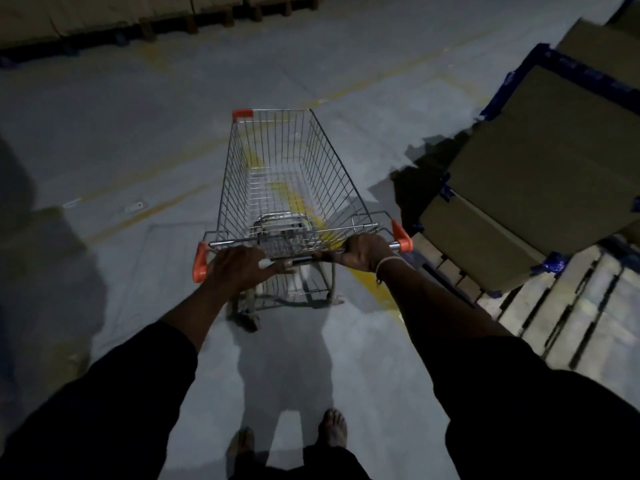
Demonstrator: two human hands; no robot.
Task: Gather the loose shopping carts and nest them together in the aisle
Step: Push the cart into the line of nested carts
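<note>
An empty wire shopping cart [287,174] with orange corner caps stands on the grey floor straight in front of me, its basket pointing away. My left hand [239,266] grips the left part of the cart's handle bar [301,259], with a finger stretched along the bar. My right hand [363,252] grips the right part of the same bar, a white band on its wrist. No other cart is in view.
Cardboard boxes [540,174] on blue-edged wooden pallets stand close on the right, beside the cart. More covered pallets [104,19] line the far wall. Yellow lines mark the floor [138,133]. My feet show at the bottom.
</note>
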